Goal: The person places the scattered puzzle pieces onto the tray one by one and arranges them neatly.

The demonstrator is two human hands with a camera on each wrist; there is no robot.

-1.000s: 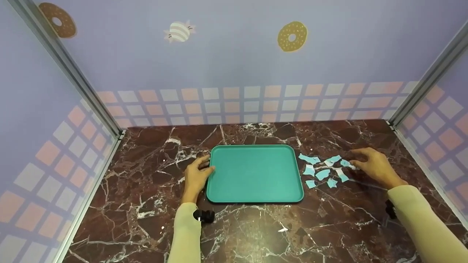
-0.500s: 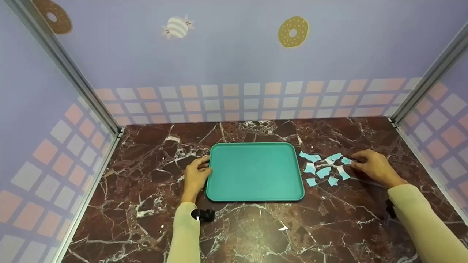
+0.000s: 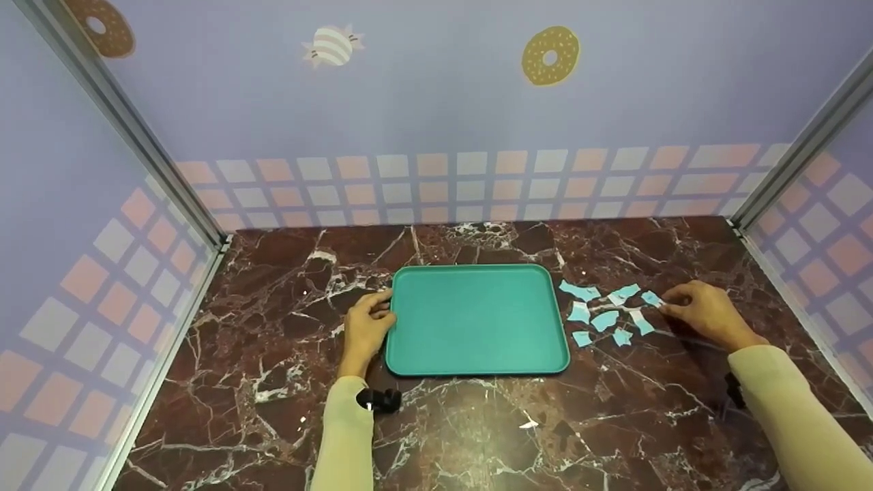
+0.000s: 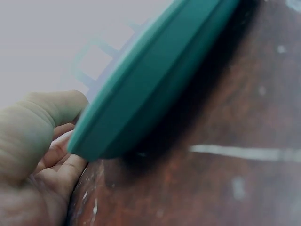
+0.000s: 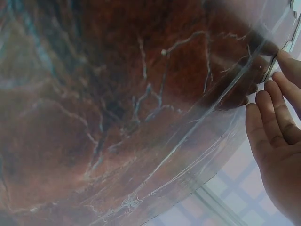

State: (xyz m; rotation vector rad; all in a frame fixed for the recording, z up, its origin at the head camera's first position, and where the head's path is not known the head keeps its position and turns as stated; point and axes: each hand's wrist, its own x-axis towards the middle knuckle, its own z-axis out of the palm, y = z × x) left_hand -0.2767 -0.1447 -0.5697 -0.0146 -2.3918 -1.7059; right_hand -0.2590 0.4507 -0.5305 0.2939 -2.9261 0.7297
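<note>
- The left rim of the tray (image 3: pixel 477 320) is gripped by the left hand (image 3: pixel 365 331), thumb against fingers; it should be held steady.
- A blue scrap (image 3: pixel 651 299), right of the tray, is pinched by the right hand (image 3: pixel 708 314) (a light touch should do).
- The other scraps (image 3: pixel 605 320), near it, are best not nudged.

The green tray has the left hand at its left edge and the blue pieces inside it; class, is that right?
The blue pieces are not inside: the head view shows them beside the green tray, to its right. The left hand is at its left edge, as stated.
</note>
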